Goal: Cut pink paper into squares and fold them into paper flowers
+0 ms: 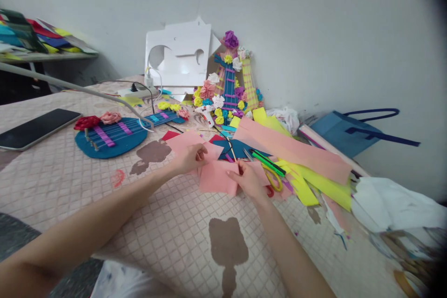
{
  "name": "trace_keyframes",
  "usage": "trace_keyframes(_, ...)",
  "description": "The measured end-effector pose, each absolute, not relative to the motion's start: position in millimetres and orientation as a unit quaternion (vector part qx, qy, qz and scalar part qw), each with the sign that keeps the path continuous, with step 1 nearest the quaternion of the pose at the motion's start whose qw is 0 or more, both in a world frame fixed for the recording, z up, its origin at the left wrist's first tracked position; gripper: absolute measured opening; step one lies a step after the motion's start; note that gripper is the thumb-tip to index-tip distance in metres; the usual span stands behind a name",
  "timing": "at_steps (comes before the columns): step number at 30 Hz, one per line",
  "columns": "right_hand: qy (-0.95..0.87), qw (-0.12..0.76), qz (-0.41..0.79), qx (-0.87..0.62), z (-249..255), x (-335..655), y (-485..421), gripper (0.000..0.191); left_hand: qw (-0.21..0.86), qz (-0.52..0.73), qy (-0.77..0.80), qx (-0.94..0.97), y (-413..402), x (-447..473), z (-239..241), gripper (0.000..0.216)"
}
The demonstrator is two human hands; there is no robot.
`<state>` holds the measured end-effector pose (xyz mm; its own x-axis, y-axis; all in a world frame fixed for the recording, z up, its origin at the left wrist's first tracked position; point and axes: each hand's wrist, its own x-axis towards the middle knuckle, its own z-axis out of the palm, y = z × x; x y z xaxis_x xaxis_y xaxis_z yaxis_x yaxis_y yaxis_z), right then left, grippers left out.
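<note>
A small piece of pink crepe paper [218, 178] hangs just above the table between my two hands. My right hand [247, 180] pinches its right edge, thumb in front. At the paper's upper left corner is my left hand [190, 158], its fingers curled in; the fingertips are partly hidden, and they seem to grip that corner. Behind the left hand lies another pink sheet [185, 142]. A thin pale stick [232, 149] rises just beyond my right fingers. Close to the right hand are a green utility knife [267, 162] and yellow-handled scissors [275, 181].
A blue felt guitar [115, 142] with paper flowers lies left, near a phone [38, 128]. Flower-trimmed guitars [229, 86] lean on the wall behind a white glue gun [206, 114]. Pink [296, 151] and yellow strips [307, 191] spread rightward. A lamp arm [70, 84] crosses the left.
</note>
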<state>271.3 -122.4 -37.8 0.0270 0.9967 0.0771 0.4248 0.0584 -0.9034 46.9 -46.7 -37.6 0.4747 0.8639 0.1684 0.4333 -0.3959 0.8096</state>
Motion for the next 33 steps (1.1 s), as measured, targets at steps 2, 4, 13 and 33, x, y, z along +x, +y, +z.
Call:
trace_keyframes(2,-0.593,0.419,0.384,-0.57,-34,271,-124,0.025,0.372,0.329,0.417,0.761,-44,46,-35,0.033)
trace_keyframes(4,-0.576,0.436,0.413,-0.555,-29,269,-125,0.028,0.391,0.345,0.415,0.745,-43,47,-33,0.039)
trace_keyframes(13,-0.497,0.503,0.486,-0.513,-9,266,-131,0.039,0.543,0.289,0.37,0.696,-64,55,-18,0.052)
trace_keyframes(33,-0.459,0.521,0.494,-0.524,-13,267,-130,0.048,0.555,0.259,0.393,0.686,-72,60,-26,0.036)
